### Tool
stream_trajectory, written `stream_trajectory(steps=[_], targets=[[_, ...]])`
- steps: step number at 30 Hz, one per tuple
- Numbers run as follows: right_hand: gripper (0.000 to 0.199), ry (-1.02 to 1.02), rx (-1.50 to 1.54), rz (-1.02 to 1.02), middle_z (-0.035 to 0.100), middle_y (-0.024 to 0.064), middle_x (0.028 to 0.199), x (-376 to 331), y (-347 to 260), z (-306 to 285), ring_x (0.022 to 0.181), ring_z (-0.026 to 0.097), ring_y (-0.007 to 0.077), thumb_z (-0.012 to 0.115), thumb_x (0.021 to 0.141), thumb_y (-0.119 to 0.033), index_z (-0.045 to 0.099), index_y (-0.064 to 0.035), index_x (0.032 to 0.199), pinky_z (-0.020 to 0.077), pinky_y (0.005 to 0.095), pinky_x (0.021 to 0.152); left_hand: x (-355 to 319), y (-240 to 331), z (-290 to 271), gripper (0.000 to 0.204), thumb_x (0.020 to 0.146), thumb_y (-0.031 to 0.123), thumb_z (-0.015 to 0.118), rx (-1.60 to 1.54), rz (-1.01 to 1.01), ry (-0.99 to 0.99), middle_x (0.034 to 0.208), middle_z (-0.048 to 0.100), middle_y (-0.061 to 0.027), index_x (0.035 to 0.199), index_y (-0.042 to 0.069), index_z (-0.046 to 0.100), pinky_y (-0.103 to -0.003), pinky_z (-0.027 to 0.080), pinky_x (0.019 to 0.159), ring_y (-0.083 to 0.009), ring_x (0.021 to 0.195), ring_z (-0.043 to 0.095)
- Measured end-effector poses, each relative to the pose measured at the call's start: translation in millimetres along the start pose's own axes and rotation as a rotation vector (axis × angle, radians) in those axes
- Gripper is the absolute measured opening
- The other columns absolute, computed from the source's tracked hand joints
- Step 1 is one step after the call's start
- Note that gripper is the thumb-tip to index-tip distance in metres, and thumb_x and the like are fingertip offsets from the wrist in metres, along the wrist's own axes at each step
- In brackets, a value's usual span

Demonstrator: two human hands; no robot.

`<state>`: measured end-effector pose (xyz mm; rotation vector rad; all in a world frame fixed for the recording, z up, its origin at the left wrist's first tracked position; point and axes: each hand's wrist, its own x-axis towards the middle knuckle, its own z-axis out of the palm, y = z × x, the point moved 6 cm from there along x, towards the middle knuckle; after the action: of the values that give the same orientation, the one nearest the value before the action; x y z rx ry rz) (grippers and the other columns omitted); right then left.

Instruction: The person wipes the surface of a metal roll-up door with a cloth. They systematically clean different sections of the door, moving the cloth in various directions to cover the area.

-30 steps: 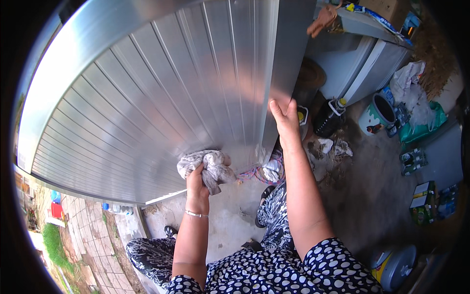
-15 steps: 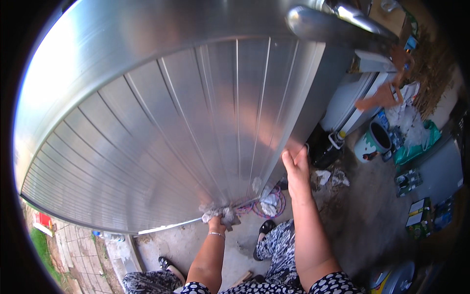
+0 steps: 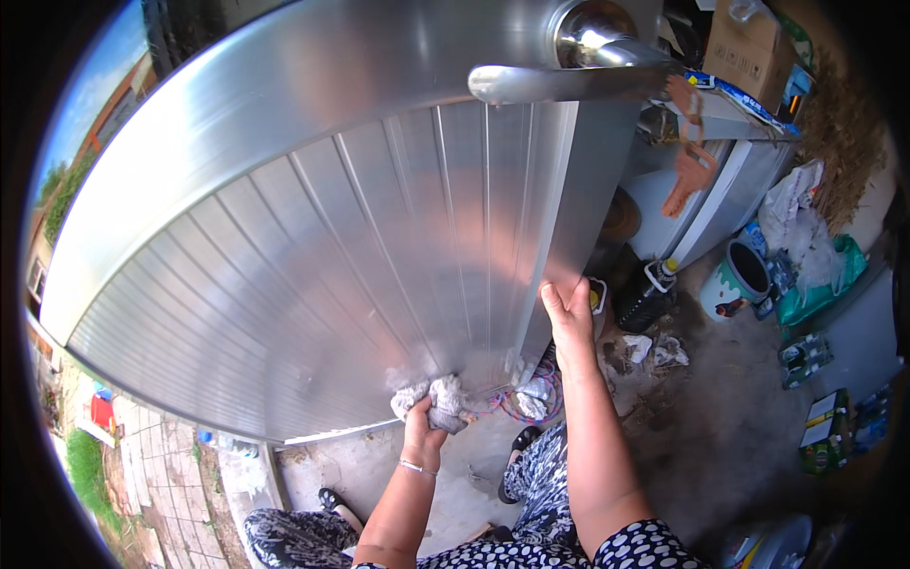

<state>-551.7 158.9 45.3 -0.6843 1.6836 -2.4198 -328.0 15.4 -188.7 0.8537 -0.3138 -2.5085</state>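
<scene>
A silvery metal door (image 3: 313,228) with vertical grooves fills much of the view. Low on its panel, my left hand (image 3: 423,429) is closed on a grey-white cloth (image 3: 438,402), which presses against the metal. My right hand (image 3: 573,321) grips the door's right edge, thumb on the front face and fingers wrapped behind it, partly hidden. Above, the shiny lever handle (image 3: 559,83) sticks out from the door, and brown keys (image 3: 692,171) dangle beside it.
Right of the door stand a dark jug with a yellow cap (image 3: 647,294), a white and green bucket (image 3: 736,280) and bottle packs (image 3: 806,358). A cardboard box (image 3: 747,45) sits farther up. Pink-purple cord (image 3: 512,406) lies by the door's foot. Paving (image 3: 166,474) shows outside at left.
The view has shifted, so more of the handle and the outdoors shows. My left hand and the cloth are slightly higher on the panel. My right hand still grips the edge.
</scene>
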Motion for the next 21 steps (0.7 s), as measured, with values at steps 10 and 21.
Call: stream_trajectory(steps=[10, 21], targets=[[0.052, 0.014, 0.080, 0.019, 0.054, 0.0080, 0.115, 4, 15, -9, 0.107, 0.051, 0.0168, 0.071, 0.083, -0.030, 0.042, -0.0028, 0.117, 0.0389, 0.0301, 0.094, -194, 137, 283, 0.034, 0.087, 0.017, 0.055, 0.208, 0.532, -0.422, 0.115, 0.059, -0.0155, 0.116, 0.001, 0.052, -0.042, 0.052, 0.088, -0.0292, 0.103, 0.060], [0.045, -0.014, 0.078, 0.001, 0.055, 0.0064, 0.113, 8, 14, -3, 0.106, 0.052, 0.0144, 0.069, 0.085, -0.025, 0.043, -0.0027, 0.114, 0.0400, 0.0290, 0.093, -182, 131, 301, 0.029, 0.093, 0.011, 0.042, 0.258, 0.512, -0.450, 0.111, 0.059, -0.0175, 0.115, -0.003, 0.052, -0.040, 0.049, 0.090, -0.0282, 0.102, 0.060]])
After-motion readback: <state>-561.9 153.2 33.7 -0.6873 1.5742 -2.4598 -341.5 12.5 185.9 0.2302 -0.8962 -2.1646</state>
